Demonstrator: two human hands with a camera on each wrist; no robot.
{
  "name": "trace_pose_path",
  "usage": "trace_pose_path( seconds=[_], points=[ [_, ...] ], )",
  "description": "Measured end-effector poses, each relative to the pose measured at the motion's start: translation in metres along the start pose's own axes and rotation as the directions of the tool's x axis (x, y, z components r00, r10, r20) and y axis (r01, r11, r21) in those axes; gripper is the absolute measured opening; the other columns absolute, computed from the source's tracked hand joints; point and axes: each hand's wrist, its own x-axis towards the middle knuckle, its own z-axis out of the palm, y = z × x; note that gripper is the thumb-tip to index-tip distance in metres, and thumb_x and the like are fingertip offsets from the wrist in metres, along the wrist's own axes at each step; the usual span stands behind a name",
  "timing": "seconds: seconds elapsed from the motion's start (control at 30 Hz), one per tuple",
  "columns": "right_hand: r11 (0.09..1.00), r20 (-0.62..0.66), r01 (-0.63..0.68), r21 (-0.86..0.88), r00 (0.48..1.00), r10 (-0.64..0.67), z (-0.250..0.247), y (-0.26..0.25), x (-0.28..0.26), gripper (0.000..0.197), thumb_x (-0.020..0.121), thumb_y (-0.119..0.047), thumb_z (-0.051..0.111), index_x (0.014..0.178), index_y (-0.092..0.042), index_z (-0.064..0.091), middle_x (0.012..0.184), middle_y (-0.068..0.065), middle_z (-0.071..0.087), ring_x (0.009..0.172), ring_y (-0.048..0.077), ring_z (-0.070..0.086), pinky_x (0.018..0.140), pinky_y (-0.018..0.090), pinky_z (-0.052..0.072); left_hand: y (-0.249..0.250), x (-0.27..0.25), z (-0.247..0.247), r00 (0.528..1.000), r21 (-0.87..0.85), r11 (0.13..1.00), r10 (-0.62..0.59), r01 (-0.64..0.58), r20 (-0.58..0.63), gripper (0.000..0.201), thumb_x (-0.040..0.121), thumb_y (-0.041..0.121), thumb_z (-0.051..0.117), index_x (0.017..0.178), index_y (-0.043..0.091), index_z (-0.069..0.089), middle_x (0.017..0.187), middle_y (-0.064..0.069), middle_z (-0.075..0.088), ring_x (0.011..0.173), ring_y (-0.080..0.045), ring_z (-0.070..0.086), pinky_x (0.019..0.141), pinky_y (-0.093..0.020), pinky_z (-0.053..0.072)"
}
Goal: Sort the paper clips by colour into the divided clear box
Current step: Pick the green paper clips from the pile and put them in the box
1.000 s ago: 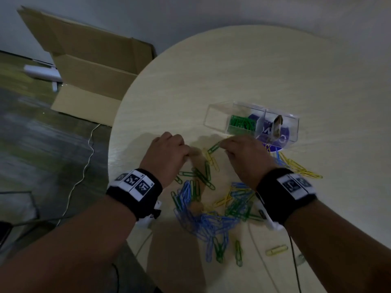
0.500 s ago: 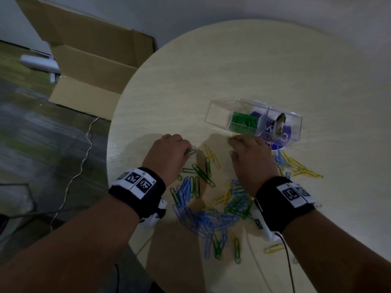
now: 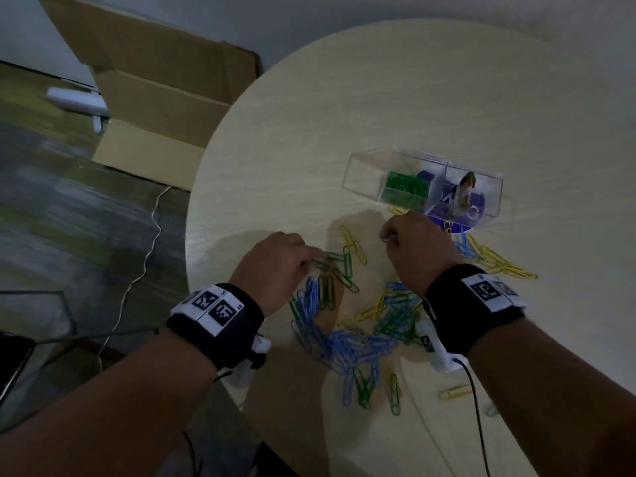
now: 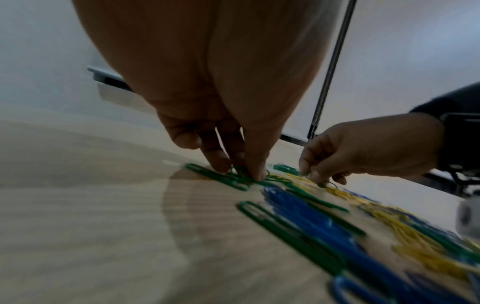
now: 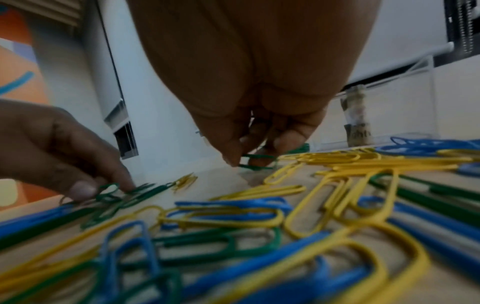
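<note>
On pale woodgrain table (image 3: 413, 98), looped wire clips (image 3: 354, 346)

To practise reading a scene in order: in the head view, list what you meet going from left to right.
Cardboard box → left hand → right hand → right compartment of the divided clear box → yellow paper clips beside it.

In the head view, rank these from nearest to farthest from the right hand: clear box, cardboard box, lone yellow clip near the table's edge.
1. Clear box, just beyond the right hand.
2. Lone yellow clip, back beside the forearm.
3. Cardboard box, on the floor, far left.
</note>
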Motion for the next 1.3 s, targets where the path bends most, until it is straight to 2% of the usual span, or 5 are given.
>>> trace_pose_path(
  seconds=[0.3,0.53,0.9,1.07,1.3],
  points=[
    [0.975,0.176,0.176,-0.139,0.973,-0.15,0.016,-0.012,-0.004,0.048,0.091,-0.004,0.044,0.134,-0.024,0.052,0.108,0.017,0.046,0.1,0.038,0.05,0.084,0.037,0.038,-0.008,-0.012,-0.013,0.973,-0.054,0.991,-0.131,0.123,-0.189,0.018,0.091,0.021,0.063,0.106,0.019,0.071,0.09,-0.002,0.064,0.086,-0.023,0.059,0.076,-0.032,0.047],
    [0.994,-0.116,0.01,0.108,0.993,0.002,0.01,-0.017,-0.009,0.035,0.084,-0.008,0.054,0.116,-0.019,0.062,0.097,0.014,0.06,0.089,0.033,0.058,0.08,0.04,0.048,-0.004,-0.002,-0.002,0.989,0.145,0.982,0.129,-0.118,-0.068,0.02,0.084,0.016,0.067,0.102,0.017,0.074,0.082,-0.005,0.065,0.076,-0.028,0.057,0.064,-0.036,0.051],
    [0.997,0.064,-0.069,0.033,0.996,0.067,0.029,-0.045,-0.013,0.024,0.079,-0.022,0.064,0.103,-0.017,0.061,0.107,0.012,0.063,0.102,0.034,0.057,0.083,0.036,0.045,0.003,0.009,-0.01,0.986,0.097,0.993,-0.074,0.06,0.147,0.007,0.086,0.014,0.059,0.092,0.01,0.059,0.093,-0.009,0.057,0.085,-0.028,0.055,0.067,-0.032,0.037],
    [0.996,0.133,-0.081,0.032,0.988,0.076,0.023,-0.044,-0.012,0.018,0.083,-0.017,0.051,0.094,-0.021,0.065,0.106,0.01,0.067,0.101,0.032,0.057,0.082,0.035,0.045,-0.004,0.001,-0.024,0.996,-0.059,0.994,-0.093,0.093,0.003,0.021,0.09,0.014,0.062,0.11,0.014,0.067,0.094,-0.005,0.063,0.089,-0.022,0.057,0.073,-0.03,0.039],
    [0.994,0.091,0.032,0.107,0.995,-0.042,0.015,-0.044,-0.021,0.012,0.083,-0.014,0.059,0.091,-0.018,0.066,0.101,0.01,0.06,0.093,0.029,0.057,0.081,0.034,0.044,-0.027,-0.024,-0.027,0.988,0.215,0.964,0.144,-0.153,0.058,0.026,0.081,0.015,0.063,0.105,0.016,0.073,0.084,-0.006,0.068,0.077,-0.03,0.061,0.064,-0.039,0.052]
  ],
)
